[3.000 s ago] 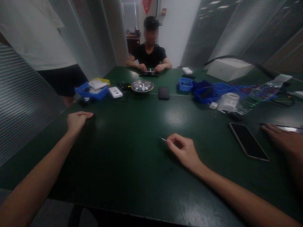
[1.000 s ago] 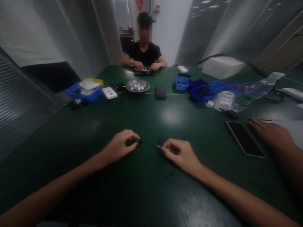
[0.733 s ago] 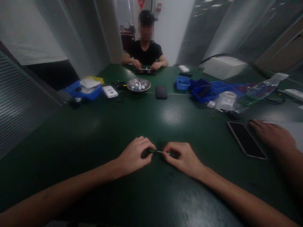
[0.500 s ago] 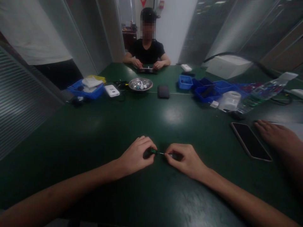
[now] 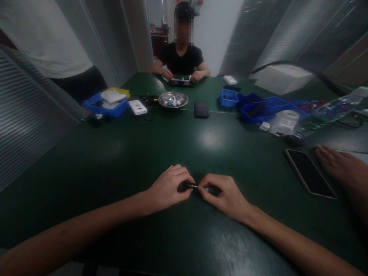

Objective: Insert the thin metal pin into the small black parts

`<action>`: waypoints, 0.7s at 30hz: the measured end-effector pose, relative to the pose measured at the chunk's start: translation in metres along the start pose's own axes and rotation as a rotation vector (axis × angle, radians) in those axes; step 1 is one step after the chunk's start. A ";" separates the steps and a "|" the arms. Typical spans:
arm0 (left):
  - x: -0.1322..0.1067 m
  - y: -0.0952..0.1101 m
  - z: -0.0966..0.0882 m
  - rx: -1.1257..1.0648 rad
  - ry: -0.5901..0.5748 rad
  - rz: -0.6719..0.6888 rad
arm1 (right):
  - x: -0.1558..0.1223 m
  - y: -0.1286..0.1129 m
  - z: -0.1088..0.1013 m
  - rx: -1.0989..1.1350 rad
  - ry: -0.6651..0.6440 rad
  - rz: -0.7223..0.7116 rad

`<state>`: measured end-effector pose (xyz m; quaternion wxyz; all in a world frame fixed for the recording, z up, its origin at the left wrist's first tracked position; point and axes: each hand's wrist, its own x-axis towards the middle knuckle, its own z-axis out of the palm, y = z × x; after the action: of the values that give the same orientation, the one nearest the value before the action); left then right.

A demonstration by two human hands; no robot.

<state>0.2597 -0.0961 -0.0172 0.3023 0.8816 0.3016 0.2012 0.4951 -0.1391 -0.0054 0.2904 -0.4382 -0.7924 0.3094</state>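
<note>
Above the green table (image 5: pixel 138 149), my left hand (image 5: pixel 169 186) is closed in a pinch around a small dark piece (image 5: pixel 184 186), mostly hidden by the fingers. My right hand (image 5: pixel 225 193) sits close beside it, thumb and forefinger pinching a thin light-coloured strip or rod (image 5: pixel 194 186). This thin part spans the short gap between both sets of fingertips. Its kind is too small and blurred to tell, and so is whether it joins the dark piece.
A phone (image 5: pixel 310 173) and another person's hand (image 5: pixel 340 163) lie on the right. Farther back are a metal bowl (image 5: pixel 173 100), a black square item (image 5: pixel 201 110), blue trays (image 5: pixel 229 98), a plastic bottle (image 5: pixel 330 113) and a white power bank (image 5: pixel 138 107). Someone sits opposite (image 5: pixel 182 57).
My hands have come slightly closer together, narrowing the gap between the fingertips. The green patch that showed at my left fingertips is now dark. The view has shifted a little.
</note>
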 end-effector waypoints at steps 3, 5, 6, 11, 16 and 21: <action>0.000 0.001 -0.001 0.005 -0.009 -0.005 | 0.000 -0.001 0.000 0.007 -0.001 -0.005; 0.000 0.002 -0.001 0.013 -0.016 -0.014 | -0.001 0.000 0.000 0.018 -0.016 -0.025; 0.000 0.002 -0.001 0.018 -0.018 -0.018 | -0.002 0.000 -0.001 0.030 -0.030 -0.043; -0.002 0.003 0.000 0.022 -0.009 -0.020 | -0.006 0.000 -0.004 0.063 -0.019 -0.075; -0.003 0.004 0.000 0.024 -0.003 -0.013 | -0.007 0.002 -0.006 0.006 0.005 -0.017; -0.004 0.005 -0.001 0.027 -0.005 -0.014 | -0.006 0.001 -0.005 -0.017 -0.008 0.013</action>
<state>0.2583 -0.1015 -0.0141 0.2925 0.8839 0.3098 0.1928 0.5021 -0.1430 -0.0038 0.2817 -0.4447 -0.7931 0.3063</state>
